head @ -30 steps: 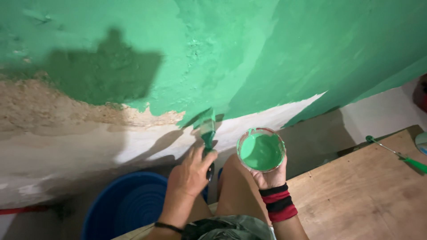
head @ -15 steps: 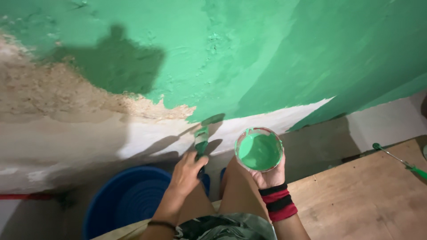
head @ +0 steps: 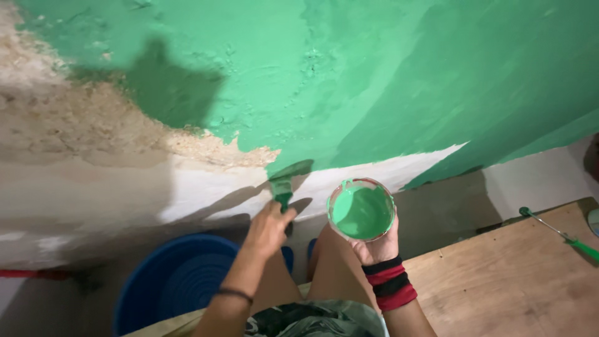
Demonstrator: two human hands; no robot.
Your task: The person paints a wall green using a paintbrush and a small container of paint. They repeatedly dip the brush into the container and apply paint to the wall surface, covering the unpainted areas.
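1. A blue plastic tub [head: 178, 281], smooth and ribbed inside, sits below and to the left of the brush hand.
2. The left hand [head: 268, 228] is clamped around the handle of a paintbrush [head: 282, 187]; its soft, paint-wet bristles press the wall [head: 93, 187] just above the grip, at the edge where green paint meets rough, crumbly bare plaster. The brush looks light and probably slippery; the dry handle end is the best hold.
3. The right hand [head: 374, 246] cups a small round pot [head: 362, 209] of green paint from below, just right of the brush. It is open and liable to spill, so it must stay level.
4. A flat wooden board [head: 511, 281] lies to the right.
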